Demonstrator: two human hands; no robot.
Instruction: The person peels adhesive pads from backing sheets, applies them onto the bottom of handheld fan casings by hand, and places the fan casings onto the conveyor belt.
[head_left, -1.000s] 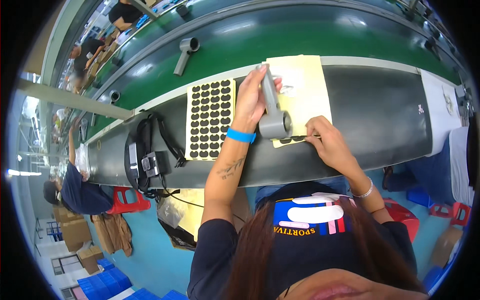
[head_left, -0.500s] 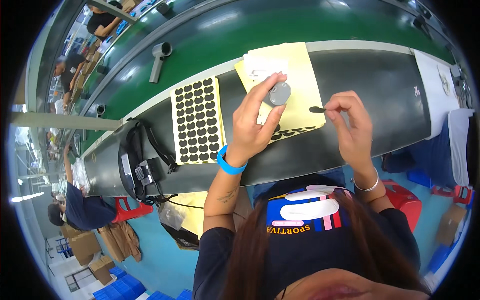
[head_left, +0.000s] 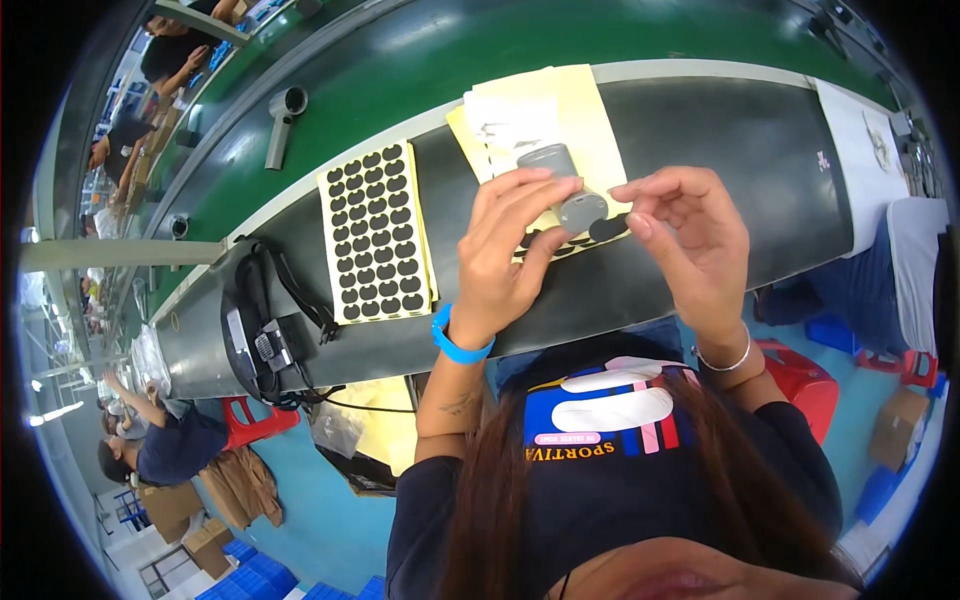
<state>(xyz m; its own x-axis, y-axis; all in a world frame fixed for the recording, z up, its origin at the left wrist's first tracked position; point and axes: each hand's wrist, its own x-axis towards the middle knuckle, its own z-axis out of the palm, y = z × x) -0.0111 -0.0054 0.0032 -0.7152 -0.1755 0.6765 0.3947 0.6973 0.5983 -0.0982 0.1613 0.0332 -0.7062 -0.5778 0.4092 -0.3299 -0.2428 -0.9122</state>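
My left hand (head_left: pixel 497 245) wraps its fingers round a grey cylindrical housing (head_left: pixel 581 213), whose flat end faces me. Between the thumb and fingers of my right hand (head_left: pixel 703 235) is a small black oval sticker (head_left: pixel 608 229). The sticker is right beside the housing's end; whether the two touch I cannot tell. Beneath both hands lie yellow backing sheets (head_left: pixel 598 115) with black stickers along the near edge, partly covered by my hands. To the left, a sheet of black stickers (head_left: pixel 376 235) lies on the dark worktop.
A black strap with a small device (head_left: pixel 262 345) lies at the worktop's left. On the green belt beyond stands a grey hairdryer-shaped body (head_left: pixel 283 125). White paper (head_left: pixel 515 115) rests on the yellow sheets. A white cloth or sheet (head_left: pixel 850 150) covers the right end. Other people work at the left.
My right hand has brought the sticker up to the housing and turned its flat side into view. My left hand has tilted the housing so its end points nearer to me.
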